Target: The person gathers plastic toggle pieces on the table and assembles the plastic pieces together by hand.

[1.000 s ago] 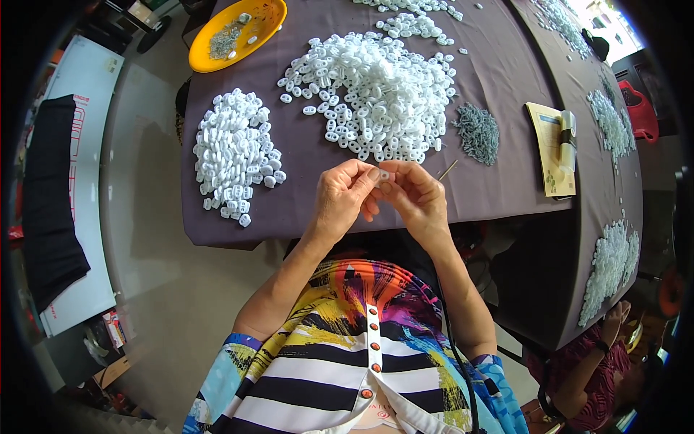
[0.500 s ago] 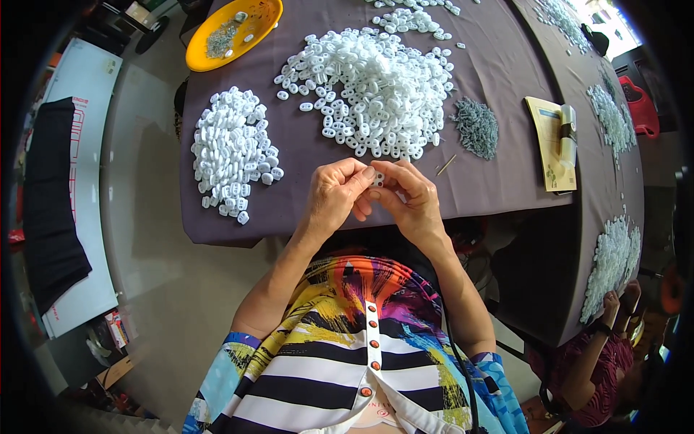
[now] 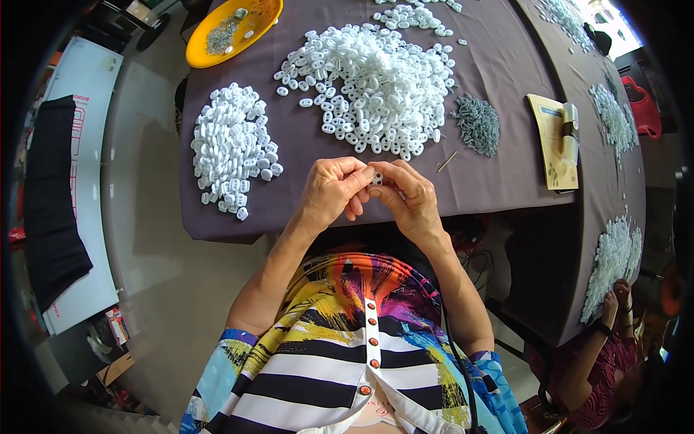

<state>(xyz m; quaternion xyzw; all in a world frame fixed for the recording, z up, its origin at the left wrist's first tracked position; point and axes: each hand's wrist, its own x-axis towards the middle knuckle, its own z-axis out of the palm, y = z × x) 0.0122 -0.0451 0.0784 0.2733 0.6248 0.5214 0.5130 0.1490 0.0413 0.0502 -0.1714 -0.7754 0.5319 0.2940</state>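
Observation:
Between the fingertips of both hands is a small white plastic piece with dark holes (image 3: 377,178). My left hand (image 3: 334,189) pinches it from the left, and my right hand (image 3: 410,194) grips it from the right with thumb and forefinger. The hands meet just over the table's near edge; fingers hide most of the piece. Beyond them spreads a large pile of white oval two-holed pieces (image 3: 387,79). To the left lies a smaller heap of white pieces (image 3: 233,148). A heap of small grey parts (image 3: 477,126) is right of the large pile, with a thin stick (image 3: 446,161) beside it.
A yellow dish (image 3: 267,16) with small grey bits stands at the far left of the dark-covered table (image 3: 303,137). A yellow pad (image 3: 542,119) with a clear cylinder (image 3: 570,134) lies at right. Another person's hands (image 3: 617,298) touch a white pile (image 3: 611,253) at far right.
Both hands stay almost in place, still pinching the white piece. The view has shifted very slightly. At far right, the other person's hands have moved a little at the pile.

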